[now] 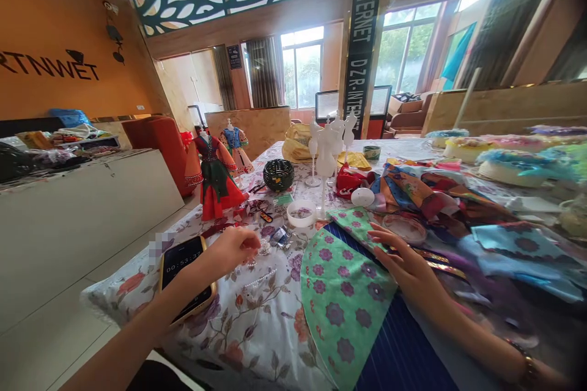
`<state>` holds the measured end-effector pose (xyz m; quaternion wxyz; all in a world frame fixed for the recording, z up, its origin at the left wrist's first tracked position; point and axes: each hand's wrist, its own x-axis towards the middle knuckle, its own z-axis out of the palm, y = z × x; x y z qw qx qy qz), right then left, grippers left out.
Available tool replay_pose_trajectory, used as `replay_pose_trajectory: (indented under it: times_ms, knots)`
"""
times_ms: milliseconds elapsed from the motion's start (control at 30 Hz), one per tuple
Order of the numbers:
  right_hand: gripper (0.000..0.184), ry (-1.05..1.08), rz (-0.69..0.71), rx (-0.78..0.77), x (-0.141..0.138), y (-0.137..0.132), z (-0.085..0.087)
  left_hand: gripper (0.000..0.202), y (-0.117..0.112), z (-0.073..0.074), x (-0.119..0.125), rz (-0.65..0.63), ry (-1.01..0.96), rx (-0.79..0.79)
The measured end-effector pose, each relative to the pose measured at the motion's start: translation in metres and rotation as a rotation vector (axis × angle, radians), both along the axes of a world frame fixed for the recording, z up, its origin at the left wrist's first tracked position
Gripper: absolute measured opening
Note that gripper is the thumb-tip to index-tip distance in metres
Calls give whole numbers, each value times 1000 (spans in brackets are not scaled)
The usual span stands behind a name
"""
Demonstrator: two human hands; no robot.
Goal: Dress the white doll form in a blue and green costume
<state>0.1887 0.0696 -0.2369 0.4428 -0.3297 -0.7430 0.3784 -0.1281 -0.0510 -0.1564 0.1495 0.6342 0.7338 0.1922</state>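
Note:
My left hand [239,245] is closed, its fingers pinched together just over small white beads [263,247] on the tablecloth. Whether something tiny sits between the fingertips I cannot make out. A loose strand of pearl-like beads [261,279] lies a little nearer to me. My right hand [397,259] rests with fingers stretched apart on green fabric with purple flowers [334,293]. Dark blue striped cloth [398,348] lies along that fabric, partly under my right forearm. A small clear packet [279,236] and a white ring-shaped dish [301,214] are beyond the beads.
A phone showing a timer [183,266] lies under my left forearm. Dressed doll forms [214,171] stand at back left, white bare forms [326,156] in the middle. A dark woven basket [278,175] sits between them. Piled coloured fabrics [422,186] and trimmed hats [509,165] fill the right.

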Motion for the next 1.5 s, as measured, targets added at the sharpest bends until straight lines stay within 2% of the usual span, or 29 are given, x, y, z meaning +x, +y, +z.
replay_pose_trajectory:
  times_ms: [233, 367, 600, 767, 933, 1100, 1500]
  knots:
    - [37, 17, -4, -19, -1, 2, -1, 15, -7, -27, -24, -66, 112, 49]
    - [34, 11, 9, -25, 0, 4, -5, 20, -5, -35, -26, -103, 158, 80]
    - [33, -8, -15, -16, 1, 4, -4, 22, 1, -33, -18, -140, 202, 99]
    - [35, 0, -26, -13, 1, 4, -3, 19, 2, -33, -19, -162, 193, 77]
    - [36, 10, -41, -8, 0, 4, -3, 24, -1, -34, -22, -173, 188, 83]
    - [39, 14, -37, -26, 1, 4, -2, 18, -2, -34, -20, -192, 185, 73]
    - [40, 5, -49, -18, -1, 0, 1, 18, -4, -33, -13, -175, 197, 82]
